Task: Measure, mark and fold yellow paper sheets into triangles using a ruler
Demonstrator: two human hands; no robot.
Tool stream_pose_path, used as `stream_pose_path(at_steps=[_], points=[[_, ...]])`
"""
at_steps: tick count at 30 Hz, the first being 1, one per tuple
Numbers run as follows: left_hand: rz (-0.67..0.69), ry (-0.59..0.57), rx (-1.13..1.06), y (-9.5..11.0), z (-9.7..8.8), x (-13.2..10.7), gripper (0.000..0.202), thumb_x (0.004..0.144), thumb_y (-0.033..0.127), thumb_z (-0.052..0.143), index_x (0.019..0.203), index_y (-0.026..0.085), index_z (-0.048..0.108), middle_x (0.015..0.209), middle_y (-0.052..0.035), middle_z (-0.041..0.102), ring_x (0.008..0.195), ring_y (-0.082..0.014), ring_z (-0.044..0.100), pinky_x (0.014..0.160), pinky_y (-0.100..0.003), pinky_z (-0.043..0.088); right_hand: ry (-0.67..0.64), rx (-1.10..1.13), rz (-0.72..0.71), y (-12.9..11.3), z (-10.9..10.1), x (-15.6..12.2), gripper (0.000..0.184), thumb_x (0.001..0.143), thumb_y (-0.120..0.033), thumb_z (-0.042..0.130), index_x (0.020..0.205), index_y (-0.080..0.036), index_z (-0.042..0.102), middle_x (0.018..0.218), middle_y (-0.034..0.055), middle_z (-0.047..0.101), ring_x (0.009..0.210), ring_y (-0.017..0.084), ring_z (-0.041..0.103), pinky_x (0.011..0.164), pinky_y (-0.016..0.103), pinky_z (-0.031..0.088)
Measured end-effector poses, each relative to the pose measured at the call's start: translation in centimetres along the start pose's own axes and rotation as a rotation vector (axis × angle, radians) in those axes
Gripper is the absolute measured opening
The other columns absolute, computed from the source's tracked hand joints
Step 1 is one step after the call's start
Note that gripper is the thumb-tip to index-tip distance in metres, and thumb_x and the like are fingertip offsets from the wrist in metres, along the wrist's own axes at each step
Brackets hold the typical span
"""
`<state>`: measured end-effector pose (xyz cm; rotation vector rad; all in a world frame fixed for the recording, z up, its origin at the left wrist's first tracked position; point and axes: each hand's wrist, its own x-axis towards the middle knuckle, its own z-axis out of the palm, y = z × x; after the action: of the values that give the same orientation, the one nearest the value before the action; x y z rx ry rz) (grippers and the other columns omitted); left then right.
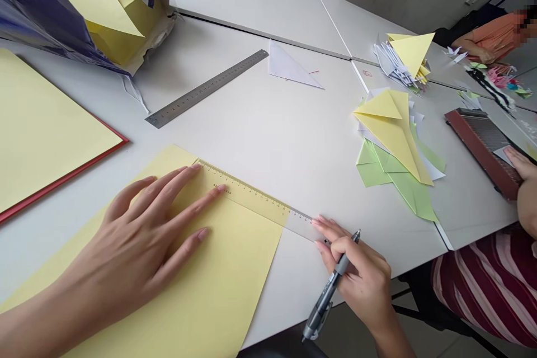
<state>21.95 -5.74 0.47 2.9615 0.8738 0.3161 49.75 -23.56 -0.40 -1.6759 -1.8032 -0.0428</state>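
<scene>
My left hand point(155, 229) lies with fingers spread on a large yellow sheet of paper point(226, 285), two fingertips resting on a clear plastic ruler point(255, 201). The ruler lies along the sheet's far edge and sticks out past its right corner. At that projecting end, the fingers of my right hand point(356, 268) touch the ruler. A grey and black pen point(331, 285) is held in the same hand, slanting, its tip pointing up and away from the paper.
Beyond the sheet lie a steel ruler point(210, 86) and a white paper triangle point(293, 64). A blue bag point(46, 17) with yellow paper and a red-edged yellow stack point(54, 140) are left. Folded papers point(394, 145) and a paper cutter point(482, 145) with a person's hand are right.
</scene>
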Motion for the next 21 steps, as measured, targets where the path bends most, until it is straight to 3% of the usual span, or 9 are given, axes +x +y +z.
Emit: stream_pose_path(at_steps=[7,14,21], points=[[0.018,-0.024,0.037,0.5,-0.7,-0.1,0.055,0.099,0.045,0.032,0.153,0.033,0.025,0.158,-0.0033,0.032,0.146,-0.0250,0.027,0.115,-0.042,0.018,0.024,-0.019,-0.019,-0.2,0.0,-0.3,0.028,0.083,0.000,0.066,0.078,-0.020,0.047,0.113,0.0062,0.074,0.106,0.019,0.071,0.097,0.027,0.058],[0.016,0.000,0.020,0.3,-0.2,-0.6,0.058,0.097,0.043,0.039,0.153,0.034,0.025,0.159,-0.0065,0.029,0.143,-0.0292,0.032,0.112,-0.049,0.026,0.056,-0.016,-0.073,-0.1,0.0,-0.2,0.026,0.083,-0.002,0.066,0.076,-0.020,0.048,0.109,0.0073,0.075,0.100,0.019,0.073,0.092,0.025,0.059],[0.019,0.031,0.020,0.4,0.0,-0.8,0.059,0.097,0.043,0.039,0.154,0.034,0.023,0.160,-0.0072,0.026,0.144,-0.0291,0.032,0.112,-0.050,0.027,0.045,0.020,-0.037,0.1,0.4,-1.5,0.024,0.082,-0.003,0.065,0.077,-0.020,0.049,0.114,0.0080,0.073,0.102,0.021,0.072,0.091,0.027,0.059]])
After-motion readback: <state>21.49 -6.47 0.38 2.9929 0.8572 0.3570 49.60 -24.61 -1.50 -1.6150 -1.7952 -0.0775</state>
